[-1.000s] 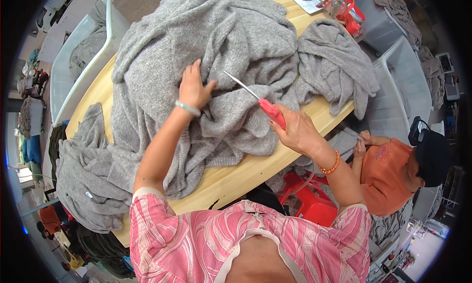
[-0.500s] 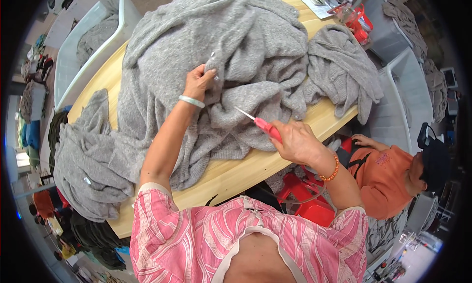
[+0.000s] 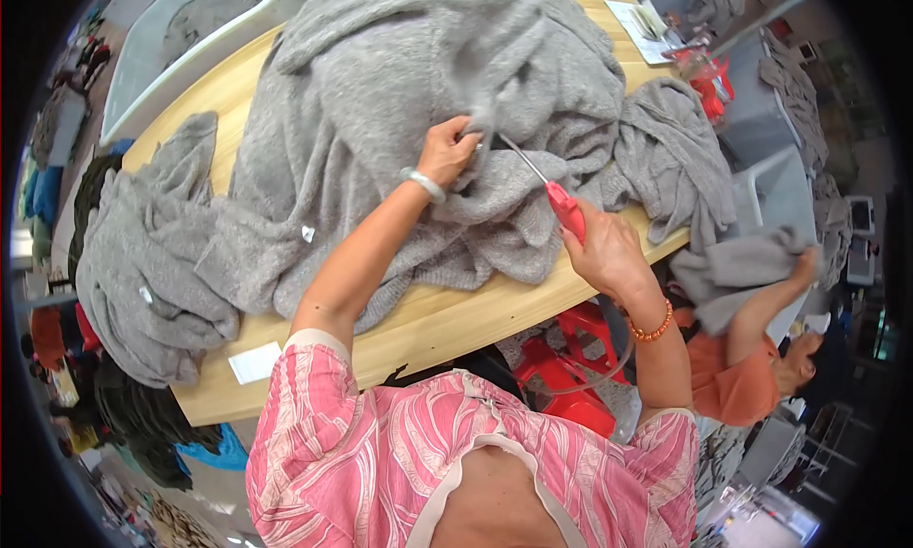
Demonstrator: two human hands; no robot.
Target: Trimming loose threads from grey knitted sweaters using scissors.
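A large heap of grey knitwear (image 3: 371, 101) covers most of the wooden table (image 3: 447, 324). My left hand (image 3: 447, 156) is closed, pinching a fold of the grey knit garment (image 3: 490, 115) at the heap's middle. Gripped in my right hand (image 3: 611, 253) is a red air blow gun (image 3: 567, 210) with a thin metal nozzle. A clear hose (image 3: 594, 384) appears to trail below my right wrist. The nozzle points up and left at the pinched fold, where the cloth is blurred; whether the tip touches it I cannot tell.
More grey knits lie at the table's left (image 3: 157, 282) and right (image 3: 675, 158). Pale bins (image 3: 143, 82) stand beyond the table. A white paper tag (image 3: 255, 363) lies near the front edge. Red stools (image 3: 580, 410) stand below. At right, a person in orange (image 3: 737, 377) lifts grey cloth.
In the picture, both my hands have shifted up and right, the left still pinching knit, the right still holding the blow gun. The co-worker's arm has risen with grey cloth. A white tag now shows.
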